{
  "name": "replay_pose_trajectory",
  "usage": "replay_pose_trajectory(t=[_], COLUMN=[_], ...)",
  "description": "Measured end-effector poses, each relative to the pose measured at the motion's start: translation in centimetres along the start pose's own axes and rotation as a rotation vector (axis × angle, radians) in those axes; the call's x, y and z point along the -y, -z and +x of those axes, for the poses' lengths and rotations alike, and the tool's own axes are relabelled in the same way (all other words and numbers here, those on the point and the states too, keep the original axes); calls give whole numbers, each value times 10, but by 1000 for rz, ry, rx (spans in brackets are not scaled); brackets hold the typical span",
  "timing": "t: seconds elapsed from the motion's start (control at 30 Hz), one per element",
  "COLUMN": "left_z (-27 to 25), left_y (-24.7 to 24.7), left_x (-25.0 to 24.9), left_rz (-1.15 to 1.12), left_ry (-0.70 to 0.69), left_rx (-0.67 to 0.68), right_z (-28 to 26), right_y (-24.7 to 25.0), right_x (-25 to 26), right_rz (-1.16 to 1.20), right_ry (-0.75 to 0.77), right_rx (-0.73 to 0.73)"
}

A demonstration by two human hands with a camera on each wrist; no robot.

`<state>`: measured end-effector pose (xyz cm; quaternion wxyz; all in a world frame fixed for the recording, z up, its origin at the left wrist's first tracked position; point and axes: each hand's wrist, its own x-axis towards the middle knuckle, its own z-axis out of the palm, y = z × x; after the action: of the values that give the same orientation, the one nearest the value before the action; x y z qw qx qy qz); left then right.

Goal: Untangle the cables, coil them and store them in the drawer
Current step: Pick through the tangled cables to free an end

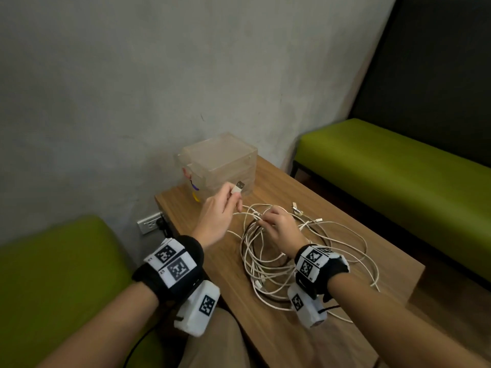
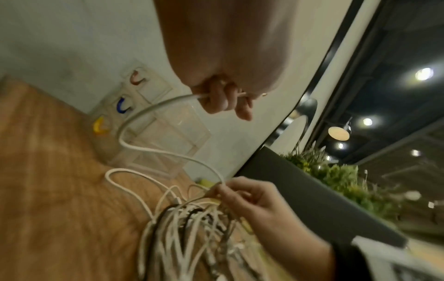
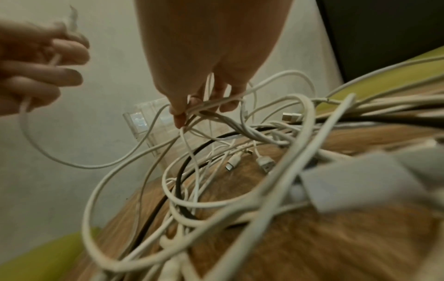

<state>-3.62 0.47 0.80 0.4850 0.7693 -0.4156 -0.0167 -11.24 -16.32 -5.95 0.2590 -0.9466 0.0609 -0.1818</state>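
A tangle of white and black cables (image 1: 276, 253) lies on the wooden table (image 1: 332, 221). My left hand (image 1: 233, 199) is raised above it and grips one white cable near its end, the USB plug (image 1: 238, 187) sticking out past the fingers. That cable (image 2: 149, 116) arcs down to my right hand (image 1: 262, 219), which pinches several strands at the top of the tangle (image 3: 216, 171). The clear drawer box (image 1: 218, 163) with red, blue and yellow handles stands at the table's far corner, all drawers closed.
Green benches stand to the left (image 1: 53, 274) and to the right (image 1: 398, 166) of the table. A wall socket (image 1: 150, 223) with a black plug sits low on the grey wall. Loose cable plugs (image 1: 296, 208) lie past my right hand.
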Motion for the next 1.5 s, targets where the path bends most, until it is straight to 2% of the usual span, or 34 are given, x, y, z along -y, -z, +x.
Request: replay_pose_trajectory(t=[0.1,0.2,0.27,0.37,0.5,0.57,0.63,0.73,0.8,0.9,0.97,1.03,1.1,1.13,1.2,1.23,1.27,1.3,1.4,1.43,1.5], left_z=[-2,0,3,0,2,7,14,28,33,35,32,28,20,14,4,0,-5,-9,-14,-14,-14], left_y=[-20,-41,-46,-44,-29,-22,-9,24,34,19,8,-1,-5,-6,-9,-12,-17,-22,-43,-50,-62], left_x=[5,16,26,30,4,-10,-18,-28,-34,-35,-30,-23,-19,-20,-20,-18,-17,-16,0,4,3], left_rz=[249,240,245,240,32,34,17,-153,-190,-115,30,317,569,568,464,381,280,185,51,29,-39], left_ry=[-57,-32,-27,-83,-107,-151,-132,-87,-85,-31,21,29,-66,-179,-472,-565,-588,-538,-243,-180,-87], left_rx=[146,328,351,291,-47,-128,-207,-362,-313,-198,-116,-37,-108,-171,-244,-207,-132,-42,182,191,85], right_z=[0,-2,-4,-6,-10,-9,-9,-17,-19,-17,-16,-17,-16,-15,-13,-12,-12,-12,-10,-10,-9], right_y=[-2,0,1,4,6,7,8,10,6,4,5,7,8,8,7,6,6,5,6,6,7], right_x=[5,7,6,1,-8,-7,-8,-16,-17,-9,-6,-6,-6,-6,-5,-4,-3,-1,6,6,9], right_rz=[-12,-7,-13,-8,-19,29,72,39,-36,-96,-80,-68,-64,-54,-34,-28,-28,-33,-48,-55,-76], right_ry=[45,48,51,69,-44,-92,-112,-150,-146,-143,-139,-136,-159,-179,-217,-229,-236,-232,-194,-166,-127], right_rx=[13,10,13,22,118,128,133,186,232,287,286,268,247,225,173,150,131,110,70,70,55])
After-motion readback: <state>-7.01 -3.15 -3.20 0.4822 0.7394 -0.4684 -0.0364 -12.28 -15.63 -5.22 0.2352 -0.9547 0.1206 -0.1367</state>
